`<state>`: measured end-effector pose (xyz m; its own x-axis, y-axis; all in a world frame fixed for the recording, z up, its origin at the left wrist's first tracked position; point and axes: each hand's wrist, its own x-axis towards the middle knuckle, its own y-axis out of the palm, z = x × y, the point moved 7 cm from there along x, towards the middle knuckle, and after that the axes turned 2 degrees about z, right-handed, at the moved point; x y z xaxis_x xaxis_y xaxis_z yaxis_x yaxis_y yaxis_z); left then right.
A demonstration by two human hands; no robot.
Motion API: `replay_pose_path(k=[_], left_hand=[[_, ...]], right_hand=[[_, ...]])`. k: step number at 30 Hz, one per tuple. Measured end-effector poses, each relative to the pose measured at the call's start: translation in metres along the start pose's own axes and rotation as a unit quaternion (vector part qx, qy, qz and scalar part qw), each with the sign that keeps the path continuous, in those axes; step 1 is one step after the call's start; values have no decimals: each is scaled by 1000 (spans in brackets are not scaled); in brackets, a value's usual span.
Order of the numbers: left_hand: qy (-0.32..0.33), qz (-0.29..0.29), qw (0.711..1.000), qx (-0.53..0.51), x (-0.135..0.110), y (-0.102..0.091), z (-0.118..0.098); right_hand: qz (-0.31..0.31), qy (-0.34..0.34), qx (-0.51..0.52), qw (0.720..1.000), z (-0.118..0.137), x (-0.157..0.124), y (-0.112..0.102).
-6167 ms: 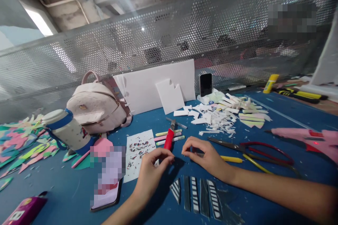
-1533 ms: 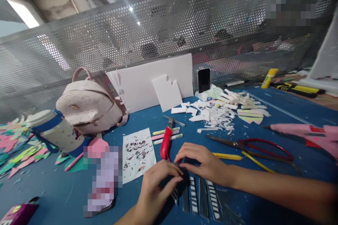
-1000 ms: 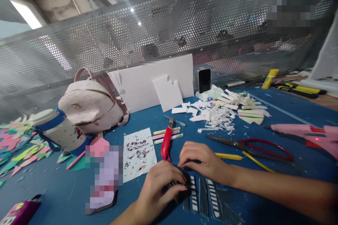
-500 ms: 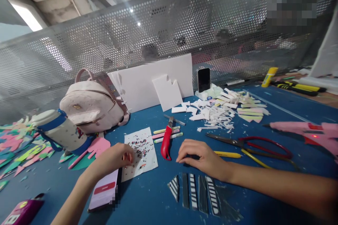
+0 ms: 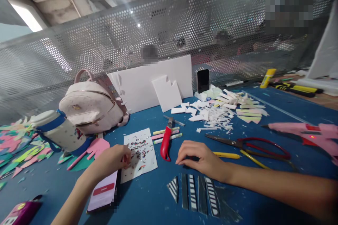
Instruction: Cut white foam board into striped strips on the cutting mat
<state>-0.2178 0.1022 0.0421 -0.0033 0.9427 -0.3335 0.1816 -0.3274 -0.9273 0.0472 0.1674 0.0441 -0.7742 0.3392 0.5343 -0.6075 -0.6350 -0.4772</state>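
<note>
My left hand (image 5: pixel 120 156) is over the near left part of a white paper sheet (image 5: pixel 151 163) strewn with tiny dark and coloured bits. Its fingers curl inward, and whatever they might hold is hidden. My right hand (image 5: pixel 195 156) rests on the blue table, loosely bent, with a gap between thumb and fingers and nothing in it. Just left of it lies a red-handled knife (image 5: pixel 166 144), across several pastel sticks (image 5: pixel 173 135). Below it, dark and striped strips (image 5: pixel 192 192) form a row. Under my left wrist is a phone (image 5: pixel 102 193) with a lit screen.
Red-handled scissors (image 5: pixel 264 144), a yellow pen (image 5: pixel 229 155) and a pink glue gun (image 5: pixel 298 128) lie at the right. White scraps (image 5: pixel 211 116) are heaped behind. A bottle (image 5: pixel 60 133), backpack (image 5: pixel 92 105) and coloured cutouts (image 5: pixel 29 151) occupy the left. Perforated metal panels (image 5: pixel 158 24) stand behind.
My left hand has shifted slightly left and its fingers have drawn in a little. My right hand stays in place. The view has moved very slightly.
</note>
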Motion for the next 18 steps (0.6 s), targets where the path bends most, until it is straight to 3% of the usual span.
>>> replay_pose_path(k=[6, 10, 15, 18], left_hand=[[30, -12, 999, -13, -7, -13, -20], [120, -84, 986, -80, -12, -26, -50], [192, -217, 932, -217, -10, -17, -94], [151, -252, 884, -364, -1, 3, -109]], right_hand=[[-7, -13, -2, 1000, 2, 0, -1], [-19, -13, 8, 1000, -3, -1, -1], [-66, 42, 24, 997, -14, -1, -8], [-92, 67, 33, 993, -17, -1, -13]])
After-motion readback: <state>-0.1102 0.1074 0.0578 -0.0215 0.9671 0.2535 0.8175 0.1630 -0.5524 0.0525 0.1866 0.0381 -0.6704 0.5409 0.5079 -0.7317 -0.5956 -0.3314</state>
